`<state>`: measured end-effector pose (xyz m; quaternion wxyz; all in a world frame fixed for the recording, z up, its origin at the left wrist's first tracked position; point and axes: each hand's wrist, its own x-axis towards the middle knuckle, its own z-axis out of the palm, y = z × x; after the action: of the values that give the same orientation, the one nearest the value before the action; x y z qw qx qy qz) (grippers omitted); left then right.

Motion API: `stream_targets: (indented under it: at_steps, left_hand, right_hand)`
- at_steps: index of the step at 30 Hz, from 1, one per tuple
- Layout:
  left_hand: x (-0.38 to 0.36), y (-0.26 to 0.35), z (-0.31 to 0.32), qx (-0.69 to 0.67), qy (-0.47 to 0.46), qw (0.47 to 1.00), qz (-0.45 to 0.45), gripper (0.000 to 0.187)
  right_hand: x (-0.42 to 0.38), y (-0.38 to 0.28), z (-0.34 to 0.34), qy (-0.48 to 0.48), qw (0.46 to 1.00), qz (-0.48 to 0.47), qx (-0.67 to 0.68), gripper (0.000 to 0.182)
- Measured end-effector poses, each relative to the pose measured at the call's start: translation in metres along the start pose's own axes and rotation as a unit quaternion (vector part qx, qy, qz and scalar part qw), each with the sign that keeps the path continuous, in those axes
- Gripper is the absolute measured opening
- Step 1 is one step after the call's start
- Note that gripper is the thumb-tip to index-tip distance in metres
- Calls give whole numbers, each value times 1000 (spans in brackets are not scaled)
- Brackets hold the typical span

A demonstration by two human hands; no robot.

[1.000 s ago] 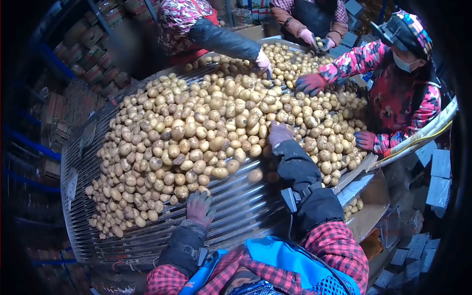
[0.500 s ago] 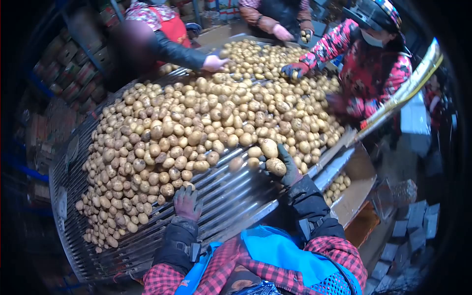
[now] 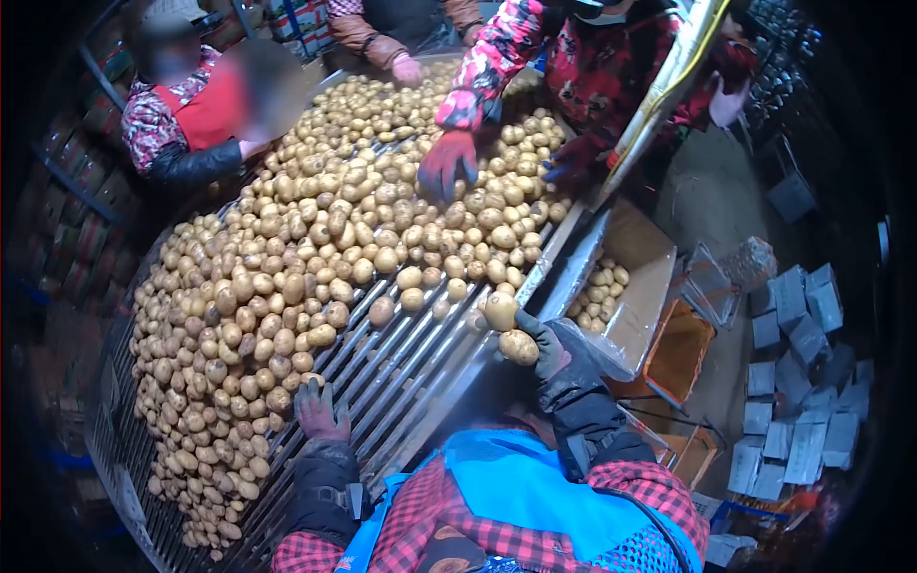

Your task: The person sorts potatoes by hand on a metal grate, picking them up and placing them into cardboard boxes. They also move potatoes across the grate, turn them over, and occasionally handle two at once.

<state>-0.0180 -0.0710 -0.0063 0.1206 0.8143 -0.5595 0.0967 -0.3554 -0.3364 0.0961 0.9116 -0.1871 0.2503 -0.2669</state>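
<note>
My right hand (image 3: 543, 350), in a dark grey glove, holds two large potatoes (image 3: 501, 311) at the right edge of the slatted metal table (image 3: 406, 358). My left hand (image 3: 322, 413), gloved in grey and maroon, lies on the slats with its fingers spread, touching the lower edge of a wide heap of potatoes (image 3: 315, 244). A small potato sits at its fingertips. Beyond my right hand, a lined cardboard box (image 3: 642, 286) stands beside the table with potatoes inside.
Across the heap, a co-worker's red-gloved hand (image 3: 447, 164) reaches onto the potatoes. Two more people stand at the far side and far left. An orange-lined crate (image 3: 680, 353) is below the box, and grey packages (image 3: 798, 382) lie on the floor at right.
The view has turned to the right, showing more of the box and floor packages. My right hand still holds the two potatoes. The red-gloved co-worker's hand has shifted over the heap.
</note>
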Motion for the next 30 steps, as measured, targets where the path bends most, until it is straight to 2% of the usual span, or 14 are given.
stream_targets:
  at_steps: [1, 5, 9, 10, 12, 14, 16, 18, 22, 25, 30]
  left_hand:
    - [1, -1, 0, -2, 6, 1000, 2, 51]
    - [-1, -4, 2, -5, 17, 1000, 13, 51]
    - [0, -6, 4, -8, 30, 999, 26, 50]
    - [-1, -8, 5, -4, 36, 999, 35, 50]
    - [-4, -18, 15, 9, 3, 1000, 28, 51]
    - [-3, -19, 11, 7, 30, 998, 61, 52]
    - [-2, -17, 11, 7, 23, 998, 52, 48]
    - [0, -14, 12, 7, 26, 998, 56, 47]
    - [0, -19, 8, 22, 15, 997, 67, 47]
    - [-3, -29, 18, 57, 12, 996, 71, 49]
    - [-1, -34, 22, 74, 9, 995, 69, 48]
  right_hand:
    - [-8, 1, 3, -1, 999, -38, -35, 55]
    - [-28, -7, 29, 22, 992, -58, -107, 53]
    - [-32, -11, 17, -34, 936, -127, -326, 50]
    - [-32, -15, 11, -14, 935, -142, -326, 50]
    - [-31, -15, -5, 24, 972, -108, -208, 49]
    - [-41, -7, -24, 54, 993, -80, -71, 47]
    - [-60, -4, -31, 113, 972, -133, -157, 49]
    - [-76, -3, -54, 127, 980, -138, -67, 49]
    - [-110, 19, -123, 152, 968, -199, 9, 55]
    - [-152, 30, -146, 236, 941, -235, 59, 56]
    - [-211, 53, -188, 298, 892, -304, 153, 49]
